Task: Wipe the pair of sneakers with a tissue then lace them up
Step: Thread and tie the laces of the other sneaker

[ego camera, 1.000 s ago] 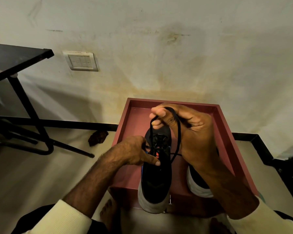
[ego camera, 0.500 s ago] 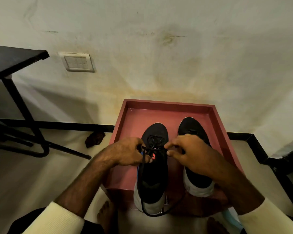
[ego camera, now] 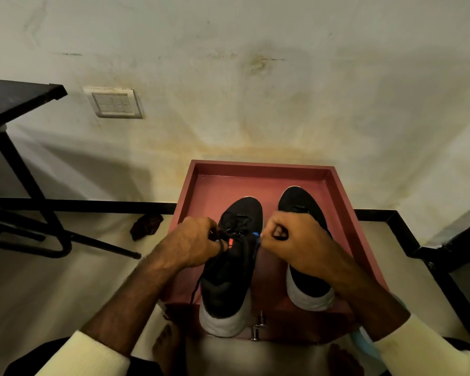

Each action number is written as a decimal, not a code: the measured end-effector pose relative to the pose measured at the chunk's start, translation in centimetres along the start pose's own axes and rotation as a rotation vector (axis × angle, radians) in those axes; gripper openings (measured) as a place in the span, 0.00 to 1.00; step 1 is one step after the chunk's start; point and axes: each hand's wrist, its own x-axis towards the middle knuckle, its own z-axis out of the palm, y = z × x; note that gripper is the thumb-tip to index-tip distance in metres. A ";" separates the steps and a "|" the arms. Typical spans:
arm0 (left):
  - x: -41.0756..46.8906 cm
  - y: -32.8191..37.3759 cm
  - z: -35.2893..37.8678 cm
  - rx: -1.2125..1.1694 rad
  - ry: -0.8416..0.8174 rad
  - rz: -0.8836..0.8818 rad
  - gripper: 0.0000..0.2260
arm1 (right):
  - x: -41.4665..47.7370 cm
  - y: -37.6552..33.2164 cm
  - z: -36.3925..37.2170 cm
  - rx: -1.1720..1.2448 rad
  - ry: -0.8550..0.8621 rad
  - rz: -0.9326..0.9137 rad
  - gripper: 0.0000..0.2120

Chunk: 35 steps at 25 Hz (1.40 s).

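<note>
Two black sneakers with white soles stand side by side, toes away from me, in a shallow dark-red tray (ego camera: 345,202). The left sneaker (ego camera: 228,278) has a black lace (ego camera: 196,287) threaded near its tongue; one loose end trails down its left side. My left hand (ego camera: 193,244) pinches the lace at the shoe's left eyelets. My right hand (ego camera: 296,240) is fisted on the lace at the shoe's right side and covers the middle of the right sneaker (ego camera: 307,289). No tissue is in view.
The tray sits against a stained wall with a switch plate (ego camera: 114,103). A dark table (ego camera: 19,99) with metal legs stands at the left. A small dark scrap (ego camera: 146,226) lies on the floor. My bare feet (ego camera: 166,346) are below the tray.
My right hand came down from above the shoe, where it held the lace up, to the shoe's right side. Both hands have since drawn apart, pulling the lace sideways.
</note>
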 end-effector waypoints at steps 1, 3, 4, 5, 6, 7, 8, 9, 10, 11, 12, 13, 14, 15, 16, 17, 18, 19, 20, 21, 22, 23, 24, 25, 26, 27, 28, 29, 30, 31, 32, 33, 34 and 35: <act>0.1 0.0 -0.1 0.027 0.023 -0.018 0.14 | 0.1 0.2 -0.7 0.036 0.046 0.035 0.07; 0.2 0.2 -0.2 0.067 0.046 -0.039 0.14 | 0.2 0.6 -1.9 0.087 0.085 0.088 0.07; 0.2 0.3 0.0 0.094 0.055 -0.036 0.14 | 0.2 0.7 -1.9 0.090 0.090 0.106 0.08; 0.2 0.4 0.1 0.123 0.061 -0.035 0.15 | 0.2 0.8 -1.8 0.088 0.100 0.125 0.09; 0.3 0.6 0.2 0.139 0.064 -0.036 0.15 | 0.3 0.8 -1.5 0.076 0.117 0.142 0.09; 0.3 0.7 0.4 0.140 0.061 -0.038 0.15 | 0.4 1.0 -1.5 0.047 0.125 0.158 0.10; 0.2 0.7 0.5 0.132 0.056 -0.033 0.15 | 0.5 1.1 -1.6 0.018 0.099 0.168 0.11; 0.2 0.6 0.4 0.121 0.047 -0.024 0.15 | 0.5 1.1 -1.9 -0.009 0.004 0.179 0.11; 0.1 0.5 0.4 0.108 0.036 -0.006 0.14 | 0.4 1.3 -2.3 -0.038 -0.148 0.188 0.10; 0.0 0.3 0.2 0.092 0.026 0.016 0.14 | 0.3 1.4 -2.6 -0.062 -0.287 0.187 0.11; -0.1 0.2 0.1 0.065 0.010 0.034 0.14 | 0.1 1.4 -2.6 -0.068 -0.345 0.168 0.14; -0.2 0.1 0.0 0.033 -0.009 0.052 0.13 | 0.0 1.4 -2.5 -0.054 -0.294 0.129 0.17; -0.3 0.0 -0.2 0.000 -0.027 0.070 0.13 | 0.1 1.4 -2.2 -0.034 -0.165 0.093 0.17; -0.3 -0.1 -0.4 -0.033 -0.048 0.081 0.12 | 0.3 1.4 -1.8 -0.024 -0.022 0.056 0.15; -0.3 -0.2 -0.7 -0.074 -0.068 0.092 0.12 | 0.7 1.1 -1.3 -0.029 0.076 0.020 0.12; -0.3 -0.2 -0.9 -0.124 -0.084 0.096 0.12 | 1.2 0.8 -0.7 -0.037 0.101 -0.007 0.09; -0.3 -0.2 -1.1 -0.186 -0.094 0.096 0.11 | 1.8 0.6 0.1 -0.039 0.073 -0.028 0.06; -0.3 -0.1 -1.3 -0.240 -0.105 0.090 0.09 | 2.3 0.3 0.9 -0.043 0.027 -0.035 0.05; -0.3 -0.1 -1.6 -0.276 -0.123 0.083 0.07 | 2.8 0.2 1.6 -0.052 -0.018 -0.033 0.05; -0.4 -0.1 -1.8 -0.299 -0.143 0.076 0.07 | 3.2 0.1 2.3 -0.058 -0.054 -0.025 0.05; -0.4 -0.2 -2.1 -0.311 -0.164 0.073 0.10 | 3.6 0.0 2.7 -0.059 -0.079 -0.008 0.05; -0.5 -0.3 -2.4 -0.314 -0.177 0.079 0.13 | 3.8 0.0 3.0 -0.059 -0.094 0.009 0.05; -0.6 -0.5 -2.5 -0.310 -0.175 0.084 0.14 | 4.0 0.0 3.2 -0.058 -0.100 0.028 0.05; -0.5 -0.6 -2.5 -0.314 -0.156 0.080 0.14 | 4.2 0.1 3.4 -0.055 -0.095 0.051 0.04; -0.3 -0.8 -2.3 -0.325 -0.125 0.065 0.13 | 4.4 0.2 3.6 -0.047 -0.081 0.077 0.03; 0.0 -0.8 -2.0 -0.333 -0.082 0.050 0.11 | 4.5 0.3 3.7 -0.029 -0.051 0.109 0.03; 0.4 -0.9 -1.6 -0.326 -0.041 0.046 0.09 | 4.7 0.4 3.9 -0.008 -0.010 0.145 0.04; 0.8 -0.9 -1.0 -0.308 -0.008 0.048 0.07 | 4.8 0.6 4.0 0.009 0.023 0.177 0.05; 1.4 -0.9 -0.5 -0.281 0.013 0.054 0.06 | 4.9 0.7 4.1 0.011 0.035 0.200 0.06; 1.8 -0.9 -0.1 -0.250 0.030 0.057 0.05 | 4.9 0.6 4.2 0.012 0.030 0.211 0.05; 2.1 -0.8 0.2 -0.220 0.044 0.055 0.05 | 4.9 0.5 4.2 0.012 0.017 0.214 0.05; 2.4 -0.6 0.5 -0.199 0.056 0.045 0.05 | 4.9 0.4 4.2 0.008 0.004 0.213 0.06; 2.7 -0.4 0.6 -0.204 0.061 0.033 0.04 | 4.9 0.4 4.2 0.007 -0.010 0.212 0.07; 3.0 -0.4 0.8 -0.224 0.062 0.024 0.04 | 4.9 0.4 4.1 0.014 -0.024 0.213 0.07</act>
